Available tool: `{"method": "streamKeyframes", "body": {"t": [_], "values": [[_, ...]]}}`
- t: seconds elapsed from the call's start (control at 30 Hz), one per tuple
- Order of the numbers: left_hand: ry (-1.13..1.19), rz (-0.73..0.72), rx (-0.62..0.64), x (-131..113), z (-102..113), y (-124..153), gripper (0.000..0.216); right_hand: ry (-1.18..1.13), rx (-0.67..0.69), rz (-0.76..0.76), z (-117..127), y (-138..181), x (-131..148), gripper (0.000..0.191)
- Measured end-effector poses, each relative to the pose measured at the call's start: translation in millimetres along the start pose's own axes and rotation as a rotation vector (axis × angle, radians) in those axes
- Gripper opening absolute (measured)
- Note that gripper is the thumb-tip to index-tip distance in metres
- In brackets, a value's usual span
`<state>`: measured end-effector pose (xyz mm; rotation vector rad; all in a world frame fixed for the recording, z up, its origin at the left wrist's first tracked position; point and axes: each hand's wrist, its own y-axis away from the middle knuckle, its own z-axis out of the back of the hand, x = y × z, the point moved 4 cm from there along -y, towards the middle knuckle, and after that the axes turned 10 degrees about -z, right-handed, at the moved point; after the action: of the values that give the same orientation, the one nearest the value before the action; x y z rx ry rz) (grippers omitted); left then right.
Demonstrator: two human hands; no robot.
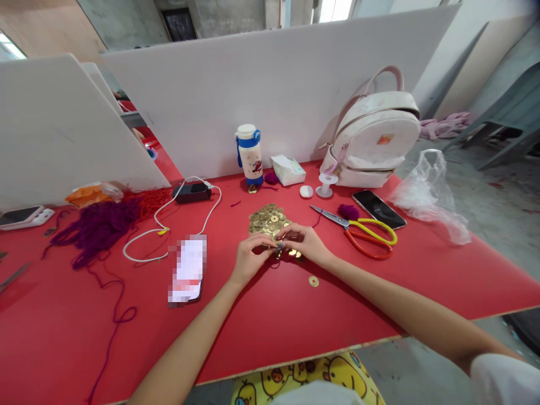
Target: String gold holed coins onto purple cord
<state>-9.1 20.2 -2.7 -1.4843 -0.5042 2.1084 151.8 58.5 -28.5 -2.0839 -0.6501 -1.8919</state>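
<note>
My left hand [250, 260] and my right hand [307, 243] meet fingertip to fingertip just in front of a heap of brass coins [266, 218]. Both are closed in a pinch. A bit of brass, seemingly a coin, shows at the left fingertips, partly hidden by the fingers. A short loop of purple yarn [275, 264] hangs below the joined fingertips; which hand grips it is hard to see. More coins lie under and beside my right hand. One loose coin with a square hole [313, 281] rests on the red table [261, 320] nearer to me.
Right of my hands lie scissors [358, 229], a purple yarn ball [348, 211], a dark phone [379, 208] and a backpack [375, 140]. A bottle [250, 154] and tissue pack [288, 170] stand behind. Leftward are a lit phone [188, 267], a white cable [143, 260] and tangled purple yarn [99, 228].
</note>
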Motion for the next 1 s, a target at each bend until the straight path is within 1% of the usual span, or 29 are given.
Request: {"method": "streamKeyframes", "body": {"t": [0.13, 0.37, 0.43, 0.53, 0.63, 0.73, 0.77, 0.83, 0.9, 1.0], "values": [[0.015, -0.018, 0.038, 0, -2, 1, 0.009, 0.037, -0.047, 0.028, 3, -1, 0, 0.022], [0.032, -0.015, 0.054, 0, -3, 1, 0.008, 0.110, -0.094, 0.008, 10, -1, 2, 0.018], [0.029, 0.000, 0.046, 0, -3, 1, 0.006, 0.198, -0.104, 0.035, 10, -1, 6, 0.014], [0.023, 0.030, 0.019, 0, -2, 1, 0.005, 0.419, -0.100, 0.132, 9, -3, 21, 0.011], [0.013, 0.057, -0.012, 4, -1, 1, 0.004, 0.634, -0.032, 0.223, 6, -9, 42, 0.010], [0.000, 0.081, -0.043, 9, 0, 2, 0.006, 0.812, 0.040, 0.276, 4, -16, 64, 0.010], [0.000, 0.085, -0.052, 10, 0, 2, 0.007, 0.872, 0.072, 0.283, 3, -17, 71, 0.014], [0.007, 0.085, -0.059, 13, 0, 2, 0.009, 0.992, 0.165, 0.292, 1, -20, 82, 0.033], [0.012, 0.078, -0.058, 14, 0, 2, 0.009, 1.069, 0.259, 0.299, 0, -23, 91, 0.046], [0.013, 0.068, -0.056, 17, -1, 0, 0.008, 1.108, 0.363, 0.277, -1, -26, 102, 0.048]]}}
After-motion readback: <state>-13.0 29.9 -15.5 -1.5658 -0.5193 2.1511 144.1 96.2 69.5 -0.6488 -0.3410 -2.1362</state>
